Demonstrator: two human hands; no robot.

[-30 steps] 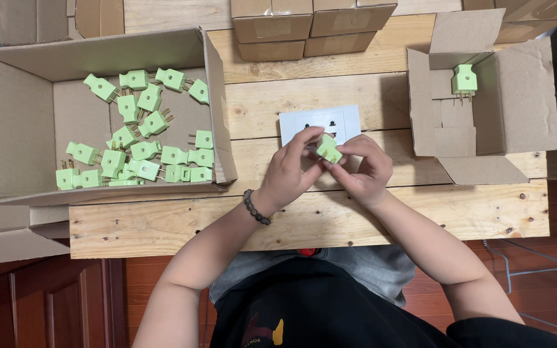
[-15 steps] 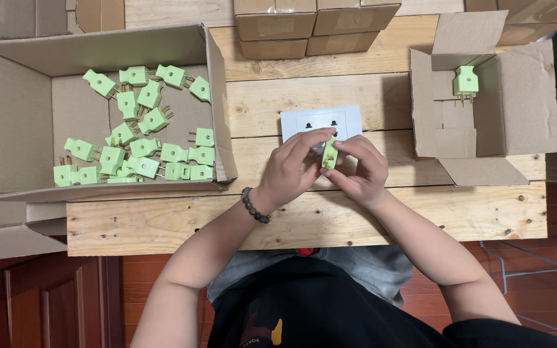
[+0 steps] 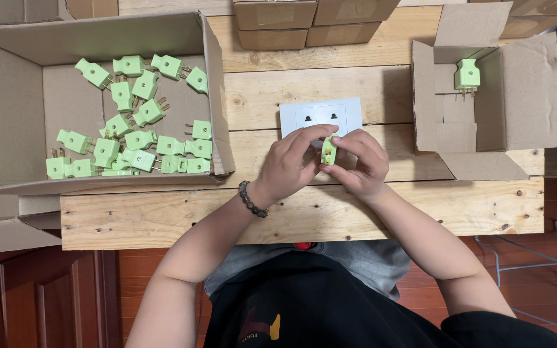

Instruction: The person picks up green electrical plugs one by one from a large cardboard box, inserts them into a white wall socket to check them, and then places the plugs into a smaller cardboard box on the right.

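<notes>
Green plug [image 3: 329, 153] pinched between fingertips of left hand [image 3: 289, 164] and right hand [image 3: 360, 162] — both hands grasping it, just in front of white socket plate [image 3: 320, 115] on wooden table [image 3: 304, 212]. Large cardboard box [image 3: 8, 116] at left holds heap of green plugs [image 3: 130, 125]. Small box [image 3: 523, 90] at right — single plug [image 3: 467, 74] inside.

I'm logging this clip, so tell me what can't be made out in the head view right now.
- Green plug: mostly covered by fingers of left hand and right hand; its prongs are not clear.
- White socket plate: lower edge hidden behind both hands.
- Left cardboard box: cut off by the left frame edge.
- Piled plugs: overlapping, exact count unclear.
</notes>
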